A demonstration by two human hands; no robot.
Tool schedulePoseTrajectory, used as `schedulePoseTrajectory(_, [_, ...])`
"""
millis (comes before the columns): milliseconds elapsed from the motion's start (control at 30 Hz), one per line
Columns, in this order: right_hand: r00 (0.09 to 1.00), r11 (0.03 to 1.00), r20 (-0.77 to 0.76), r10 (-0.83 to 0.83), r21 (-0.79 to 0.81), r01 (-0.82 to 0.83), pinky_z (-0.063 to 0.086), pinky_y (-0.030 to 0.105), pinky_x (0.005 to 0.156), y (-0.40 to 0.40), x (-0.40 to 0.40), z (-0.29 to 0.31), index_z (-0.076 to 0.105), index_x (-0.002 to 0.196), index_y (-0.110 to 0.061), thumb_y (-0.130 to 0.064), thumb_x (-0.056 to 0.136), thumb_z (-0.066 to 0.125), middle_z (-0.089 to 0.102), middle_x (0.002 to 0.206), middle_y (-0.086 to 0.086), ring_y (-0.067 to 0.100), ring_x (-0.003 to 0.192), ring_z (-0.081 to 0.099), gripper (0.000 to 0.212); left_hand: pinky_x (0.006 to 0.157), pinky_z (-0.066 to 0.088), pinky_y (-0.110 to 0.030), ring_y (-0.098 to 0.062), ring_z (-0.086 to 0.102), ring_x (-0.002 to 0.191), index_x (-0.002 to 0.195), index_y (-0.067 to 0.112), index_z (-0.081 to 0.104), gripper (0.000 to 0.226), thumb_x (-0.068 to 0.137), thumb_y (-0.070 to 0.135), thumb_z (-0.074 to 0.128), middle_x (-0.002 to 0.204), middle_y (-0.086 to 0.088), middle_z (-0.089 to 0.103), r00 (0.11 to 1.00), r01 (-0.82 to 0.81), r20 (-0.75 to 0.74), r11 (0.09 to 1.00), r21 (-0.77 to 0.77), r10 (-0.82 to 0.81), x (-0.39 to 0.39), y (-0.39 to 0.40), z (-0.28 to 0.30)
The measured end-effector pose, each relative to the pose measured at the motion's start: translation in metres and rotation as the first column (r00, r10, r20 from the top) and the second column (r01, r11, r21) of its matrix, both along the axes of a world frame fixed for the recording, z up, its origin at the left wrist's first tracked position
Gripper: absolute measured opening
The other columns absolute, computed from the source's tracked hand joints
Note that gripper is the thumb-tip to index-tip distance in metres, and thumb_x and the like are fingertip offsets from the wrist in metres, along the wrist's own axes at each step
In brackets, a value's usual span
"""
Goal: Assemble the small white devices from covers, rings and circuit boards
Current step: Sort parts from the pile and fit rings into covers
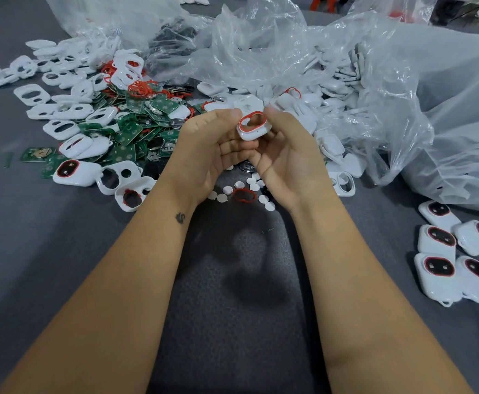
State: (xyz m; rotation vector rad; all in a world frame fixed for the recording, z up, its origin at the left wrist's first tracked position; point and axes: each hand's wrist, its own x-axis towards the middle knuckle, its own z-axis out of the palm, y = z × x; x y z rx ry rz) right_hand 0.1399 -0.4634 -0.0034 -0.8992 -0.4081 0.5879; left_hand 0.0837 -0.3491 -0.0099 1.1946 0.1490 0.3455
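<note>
A white cover (254, 132) with a red ring (252, 120) around its oval opening is held up between both hands at the centre. My left hand (204, 152) grips its left side, thumb on the upper edge. My right hand (286, 155) grips its right side, thumb on top. Below the hands a loose red ring (244, 194) lies on the grey cloth among small white discs (228, 190). Green circuit boards (135, 129) are heaped to the left, with white covers (61, 109) scattered around them. Red rings (140, 88) lie tangled on that heap.
Several assembled white devices (443, 251) with red-ringed dark windows lie at the right. A big crumpled clear plastic bag (389, 81) with more white covers spreads across the back and right. Grey cloth (47, 251) covers the work surface.
</note>
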Motion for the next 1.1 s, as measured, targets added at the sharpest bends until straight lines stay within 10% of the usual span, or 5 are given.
schedulePoseTrajectory(133, [0.951, 0.944, 0.183, -0.25, -0.171, 0.281, 0.048, 0.021, 0.061, 0.004, 0.0, -0.007, 0.061, 0.081, -0.01, -0.002, 0.088, 0.056, 0.064, 0.073, 0.001, 0.01, 0.061, 0.058, 0.011, 0.069, 0.055, -0.024, -0.015, 0.064, 0.072, 0.099, 0.006, 0.059, 0.006, 0.095, 0.008, 0.056, 0.085, -0.006, 0.069, 0.999, -0.041, 0.012, 0.999, 0.012, 0.041, 0.002, 0.0, -0.002])
schedulePoseTrajectory(300, [0.581, 0.615, 0.686, -0.438, -0.242, 0.751, 0.04, 0.009, 0.066, 0.008, -0.002, -0.014, 0.058, 0.082, -0.022, -0.003, 0.081, 0.067, 0.058, 0.091, 0.002, -0.002, 0.064, 0.049, 0.021, 0.073, 0.057, -0.023, -0.013, 0.065, 0.068, 0.073, 0.01, 0.056, 0.023, 0.088, -0.005, 0.063, 0.065, 0.0, 0.064, 0.991, -0.128, 0.031, 0.989, 0.072, 0.126, 0.005, 0.0, -0.006])
schedulePoseTrajectory(633, [0.668, 0.672, 0.624, -0.406, -0.291, 0.681, 0.043, 0.008, 0.07, 0.007, -0.005, -0.011, 0.072, 0.082, -0.02, -0.005, 0.083, 0.066, 0.065, 0.097, 0.008, -0.005, 0.072, 0.056, 0.016, 0.08, 0.051, -0.04, -0.031, 0.059, 0.081, 0.082, 0.009, 0.052, 0.023, 0.082, -0.011, 0.064, 0.082, -0.017, 0.064, 0.984, -0.174, 0.061, 0.979, 0.103, 0.168, 0.005, -0.001, -0.005])
schedulePoseTrajectory(1100, [0.787, 0.781, 0.516, -0.337, -0.314, 0.54, 0.054, 0.027, 0.072, 0.0, 0.004, -0.009, 0.069, 0.085, -0.027, -0.01, 0.081, 0.072, 0.066, 0.076, -0.003, 0.011, 0.073, 0.058, 0.018, 0.079, 0.059, -0.029, -0.017, 0.072, 0.085, 0.11, 0.006, 0.068, 0.019, 0.095, 0.002, 0.058, 0.093, -0.002, 0.075, 0.986, -0.165, 0.064, 0.942, 0.291, 0.153, 0.004, 0.006, -0.007])
